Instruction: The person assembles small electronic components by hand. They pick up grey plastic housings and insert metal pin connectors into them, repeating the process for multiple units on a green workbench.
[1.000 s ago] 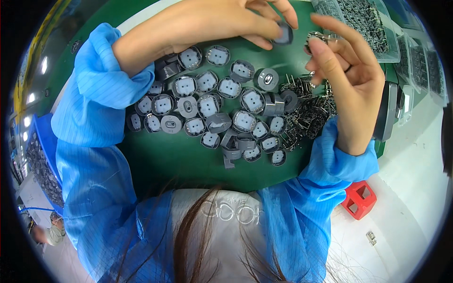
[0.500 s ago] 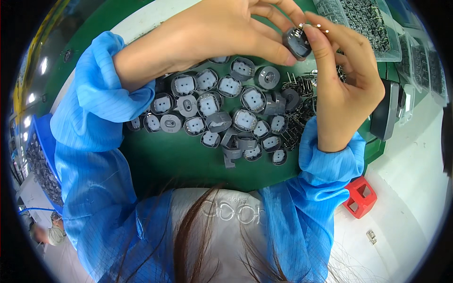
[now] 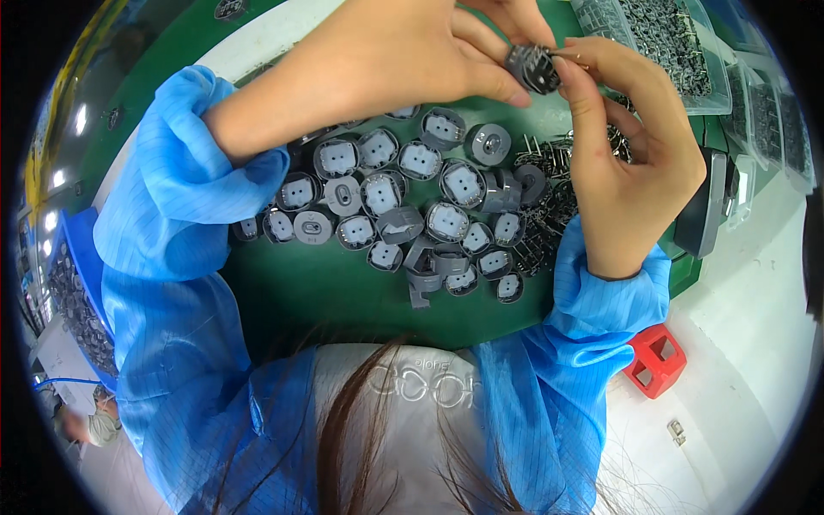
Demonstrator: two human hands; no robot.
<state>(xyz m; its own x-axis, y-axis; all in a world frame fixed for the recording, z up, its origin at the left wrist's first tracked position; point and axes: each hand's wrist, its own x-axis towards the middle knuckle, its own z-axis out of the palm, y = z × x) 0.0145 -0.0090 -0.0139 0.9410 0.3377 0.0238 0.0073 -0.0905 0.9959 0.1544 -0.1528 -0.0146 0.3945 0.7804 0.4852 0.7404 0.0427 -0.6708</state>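
My left hand (image 3: pixel 403 56) grips a small dark grey round plug housing (image 3: pixel 535 70) between thumb and fingers, above the far side of the green work surface. Its opening, with metal parts inside, faces my right hand (image 3: pixel 631 146). That hand pinches a thin metal pin (image 3: pixel 572 58) with thumb and index finger, its end at the housing's edge. Whether the pin sits inside the housing, I cannot tell. Below my hands lie several similar grey housings (image 3: pixel 461 183), many with pale inserts. Beside them, partly under my right hand, is a heap of metal pins (image 3: pixel 534 245).
A clear plastic bin (image 3: pixel 721 101) of small metal parts stands at the far right, with more bins beside it. A dark grey box-shaped object (image 3: pixel 697 206) is right of my right wrist. Lower right sits a red block (image 3: pixel 657 360); a blue bin (image 3: pixel 79 283) is at left.
The housing has tilted and shifted slightly left and up, showing more of its metal inside. My right fingertips have drawn in against it, and my right forearm has moved slightly right.
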